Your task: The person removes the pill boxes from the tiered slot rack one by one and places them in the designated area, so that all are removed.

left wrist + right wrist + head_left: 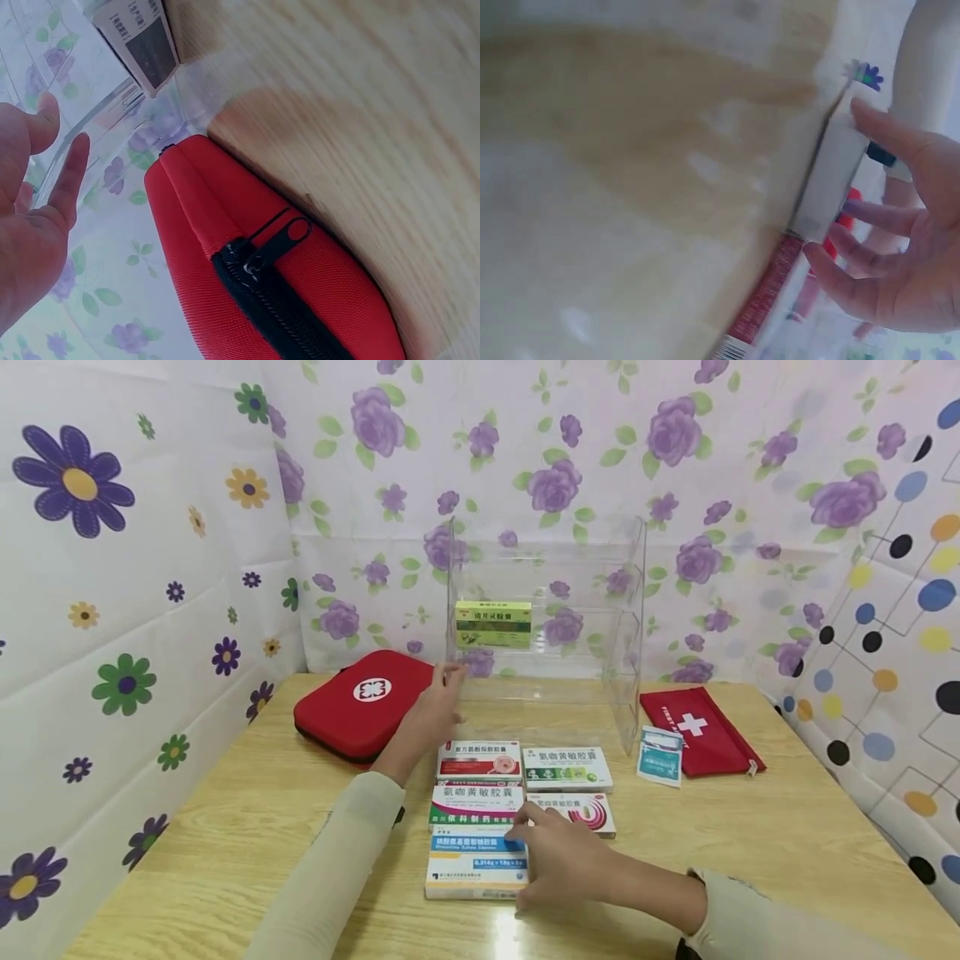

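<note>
My left hand [437, 714] reaches to the left side of the clear tiered rack [543, 693], fingers loosely bent, holding nothing. I cannot tell whether it touches the rack. On the rack stands a green-yellow medicine box [492, 625]. My right hand [562, 858] spans the right end of a blue-and-white medicine box [474, 867], thumb at the near corner and fingers at the far one. This box lies flat on the table. Behind it lie a magenta-and-green box [474, 806], a red-and-white box [480, 760], a white-and-green box [567, 768] and a pink-patterned box [592, 812].
A red zippered case [337, 710] lies at the left, beneath the left forearm. At the right are a red first aid pouch [720, 735] and a small teal-and-white packet [660, 758]. Patterned cloth [360, 527] hangs behind and beside the wooden table [225, 827].
</note>
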Motion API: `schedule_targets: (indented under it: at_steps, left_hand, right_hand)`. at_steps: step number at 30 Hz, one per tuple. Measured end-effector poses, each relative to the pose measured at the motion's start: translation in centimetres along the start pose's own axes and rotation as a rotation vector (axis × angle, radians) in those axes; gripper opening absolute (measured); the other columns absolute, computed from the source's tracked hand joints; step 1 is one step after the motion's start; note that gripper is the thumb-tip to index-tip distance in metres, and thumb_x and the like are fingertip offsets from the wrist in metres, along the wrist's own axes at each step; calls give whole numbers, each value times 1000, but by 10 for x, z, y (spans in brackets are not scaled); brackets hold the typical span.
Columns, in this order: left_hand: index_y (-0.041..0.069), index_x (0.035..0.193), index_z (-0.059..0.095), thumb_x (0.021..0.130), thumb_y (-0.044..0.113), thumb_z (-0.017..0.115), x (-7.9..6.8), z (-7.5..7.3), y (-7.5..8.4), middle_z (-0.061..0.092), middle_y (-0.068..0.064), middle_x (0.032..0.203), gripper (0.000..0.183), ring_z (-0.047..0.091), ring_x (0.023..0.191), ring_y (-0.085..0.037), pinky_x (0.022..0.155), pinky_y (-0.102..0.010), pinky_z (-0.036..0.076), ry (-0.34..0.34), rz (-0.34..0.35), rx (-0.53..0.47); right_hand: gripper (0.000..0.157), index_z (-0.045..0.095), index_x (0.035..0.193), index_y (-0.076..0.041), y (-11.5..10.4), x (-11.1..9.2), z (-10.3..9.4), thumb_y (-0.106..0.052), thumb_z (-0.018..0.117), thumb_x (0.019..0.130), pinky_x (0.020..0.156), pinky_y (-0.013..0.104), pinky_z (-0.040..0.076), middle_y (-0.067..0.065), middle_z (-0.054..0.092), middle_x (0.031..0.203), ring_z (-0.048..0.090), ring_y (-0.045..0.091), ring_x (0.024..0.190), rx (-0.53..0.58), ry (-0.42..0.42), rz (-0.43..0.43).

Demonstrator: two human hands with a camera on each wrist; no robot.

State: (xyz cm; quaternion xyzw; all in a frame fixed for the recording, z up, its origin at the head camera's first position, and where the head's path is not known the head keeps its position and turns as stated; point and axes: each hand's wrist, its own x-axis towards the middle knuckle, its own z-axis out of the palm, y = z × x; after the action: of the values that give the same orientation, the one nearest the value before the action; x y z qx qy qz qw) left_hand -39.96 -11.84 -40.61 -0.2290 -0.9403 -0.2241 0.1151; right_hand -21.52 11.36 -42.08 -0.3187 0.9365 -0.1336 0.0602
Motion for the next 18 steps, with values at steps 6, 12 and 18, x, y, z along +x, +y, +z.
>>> schedule_targets:
  at_steps: [6, 12, 18]
  left_hand:
    - [15, 156, 21, 84, 4, 76, -7, 9, 0, 20, -9, 153, 91, 55, 71, -17, 63, -23, 52, -22, -11, 30]
    - [14, 156, 22, 84, 2, 76, -3, 8, -1, 21, -8, 152, 91, 54, 66, -17, 58, -24, 50, 18, 19, 36]
    - [15, 156, 21, 86, 1, 74, 0, 2, -5, 19, -9, 153, 89, 52, 58, -15, 50, -24, 46, 14, 45, 34]
  right_hand:
    - [86, 61, 134, -13, 10, 4, -18, -68, 78, 69, 82, 42, 55, 8, 56, 130, 60, 25, 110, 59, 80, -7]
    - [64, 60, 132, -9, 38, 31, -39, -45, 79, 83, 81, 39, 55, 7, 63, 123, 63, 26, 102, 211, 301, -23]
    - [51, 60, 130, -5, 61, 59, -51, -29, 77, 88, 80, 40, 57, 15, 66, 123, 68, 31, 99, 322, 479, -30]
